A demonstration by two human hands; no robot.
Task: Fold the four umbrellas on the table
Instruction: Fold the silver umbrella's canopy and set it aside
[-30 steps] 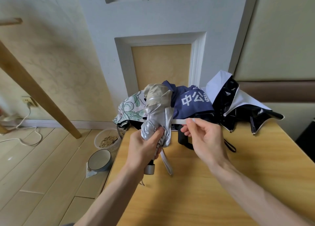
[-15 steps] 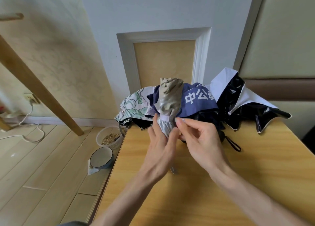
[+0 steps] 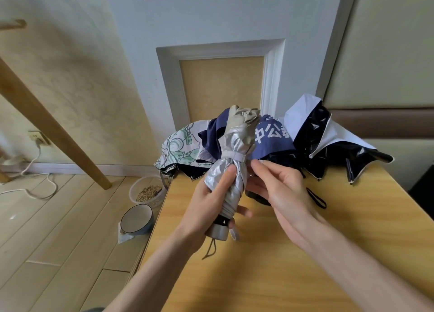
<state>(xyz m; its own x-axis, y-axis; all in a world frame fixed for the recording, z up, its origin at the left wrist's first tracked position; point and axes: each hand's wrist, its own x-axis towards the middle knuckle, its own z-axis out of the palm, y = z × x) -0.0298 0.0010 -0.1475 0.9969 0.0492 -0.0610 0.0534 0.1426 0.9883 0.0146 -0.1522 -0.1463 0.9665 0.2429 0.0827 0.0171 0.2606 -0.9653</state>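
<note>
One silver umbrella (image 3: 237, 144) gripped by left hand (image 3: 206, 208), right hand (image 3: 279, 194) empty, loose-fingered; three others, floral (image 3: 180, 144), navy (image 3: 270, 140), black (image 3: 312, 133), lie unfolded.

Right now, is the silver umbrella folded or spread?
Folded: silver umbrella is rolled tight, its strap wrapped round, gripped by the left hand.

A silver umbrella (image 3: 237, 142), rolled tight with a pale strap (image 3: 231, 155) round its middle, stands upright at frame centre. Behind it, along the tabletop's (image 3: 305, 264) far edge, three lie loose and unfolded: a floral umbrella (image 3: 180, 147) left, a navy umbrella (image 3: 270, 140) with white characters, and a black-and-white umbrella (image 3: 328, 135) right.
</note>
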